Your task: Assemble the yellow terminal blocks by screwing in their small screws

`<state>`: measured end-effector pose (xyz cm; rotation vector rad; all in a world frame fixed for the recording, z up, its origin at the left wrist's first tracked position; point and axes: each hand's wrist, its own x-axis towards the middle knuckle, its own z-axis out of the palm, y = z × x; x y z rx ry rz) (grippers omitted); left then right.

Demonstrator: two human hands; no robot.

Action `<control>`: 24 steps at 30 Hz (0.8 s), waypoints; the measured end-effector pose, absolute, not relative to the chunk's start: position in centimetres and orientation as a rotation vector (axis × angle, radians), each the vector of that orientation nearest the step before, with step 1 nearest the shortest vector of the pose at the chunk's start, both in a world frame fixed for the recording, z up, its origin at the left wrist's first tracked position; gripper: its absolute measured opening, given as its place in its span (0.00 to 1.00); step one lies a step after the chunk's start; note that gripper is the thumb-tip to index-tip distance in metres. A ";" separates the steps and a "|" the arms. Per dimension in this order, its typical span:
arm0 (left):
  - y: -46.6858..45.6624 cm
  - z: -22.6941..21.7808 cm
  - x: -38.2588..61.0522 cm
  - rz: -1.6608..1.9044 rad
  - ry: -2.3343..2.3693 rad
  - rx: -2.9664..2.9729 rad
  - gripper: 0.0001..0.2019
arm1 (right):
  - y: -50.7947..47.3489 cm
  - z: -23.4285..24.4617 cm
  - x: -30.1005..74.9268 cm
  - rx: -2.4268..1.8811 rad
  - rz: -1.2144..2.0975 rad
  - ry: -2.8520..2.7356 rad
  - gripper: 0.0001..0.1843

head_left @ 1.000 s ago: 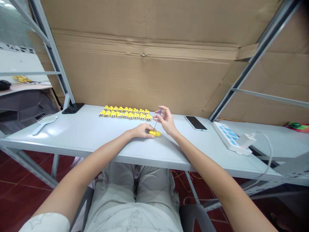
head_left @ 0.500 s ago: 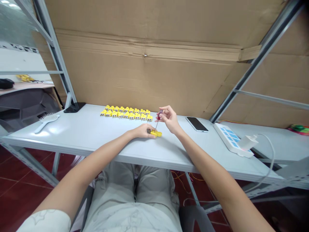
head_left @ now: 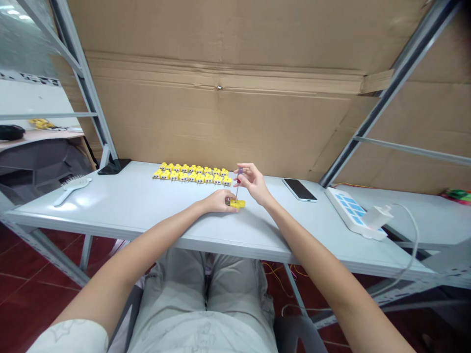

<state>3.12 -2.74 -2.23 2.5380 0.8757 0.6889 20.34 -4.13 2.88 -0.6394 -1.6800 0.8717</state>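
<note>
The yellow connector [head_left: 237,204] sits on the near half of the counter [head_left: 110,215], roughly midway along it, with the left hand [head_left: 219,201] clamped over its left end, fingers wrapped around it and resting against the counter top. The right hand [head_left: 253,185] is raised just beside the left, its thumb and fingertips pinched together around the dark handle of a slim screwdriver [head_left: 239,173]. The screwdriver stands nearly upright, and its thin shaft reaches down to the connector, though the exact contact point is too small to make out. Below the counter's front edge are the person's light trousers [head_left: 206,289] and a red tiled floor [head_left: 22,264]. To the left on the counter lies a white hairbrush [head_left: 71,190]. To the right are a black-screened phone [head_left: 299,189], a white power strip [head_left: 349,211] with blue panels, and a white charger [head_left: 377,217] plugged into it. Farther back, a tight double row of yellow connectors [head_left: 191,173] lines up before a cardboard sheet [head_left: 221,113].
</note>
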 end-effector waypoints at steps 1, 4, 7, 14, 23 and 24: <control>-2.8 -2.2 3.2 0.685 0.869 2.530 0.20 | -4.2 2.9 20.3 -0.619 0.911 -1.694 0.24; -2.9 -2.1 3.2 0.683 0.852 2.514 0.19 | -4.3 3.1 20.3 -0.611 0.968 -1.706 0.24; -2.9 -2.2 3.3 0.679 0.880 2.526 0.18 | -4.2 3.0 20.3 -0.651 0.920 -1.674 0.24; -2.5 -2.7 3.3 0.768 1.013 2.536 0.20 | -2.2 2.3 22.2 -0.788 0.758 -1.435 0.24; -2.0 -2.6 2.6 0.738 1.079 2.557 0.18 | 0.3 0.3 27.4 -1.862 0.427 -1.823 0.11; -2.0 -2.5 2.5 0.736 1.078 2.544 0.17 | 0.2 0.1 27.3 -1.912 0.366 -1.864 0.10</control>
